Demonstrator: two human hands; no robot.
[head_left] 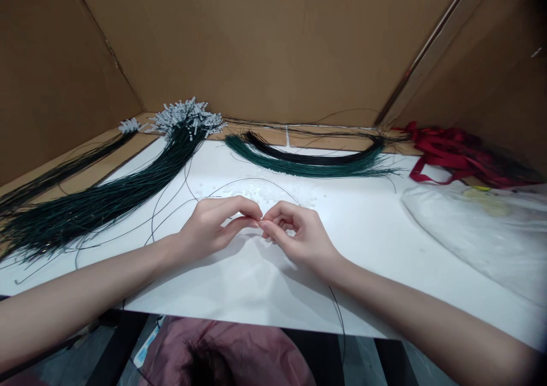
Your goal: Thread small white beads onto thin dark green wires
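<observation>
My left hand [216, 221] and my right hand [301, 232] meet above the middle of a white board [367, 249], thumbs and forefingers pinched tip to tip. Whatever lies between the fingertips is too small or hidden to make out. A thin dark wire [256, 179] arcs just behind both hands, its ends passing out of sight near them. Another stretch of dark wire [338, 306] hangs over the board's front edge below my right wrist. Small white beads [267, 191] lie scattered on the board right behind my fingers.
At left lies a big bundle of dark green wires [141, 189] with white beaded tips [188, 115]. A bare green and black wire bundle [307, 164] curves along the back. Red ribbon [444, 150] and a clear plastic bag [482, 232] are at right. Cardboard walls [265, 50] enclose the board.
</observation>
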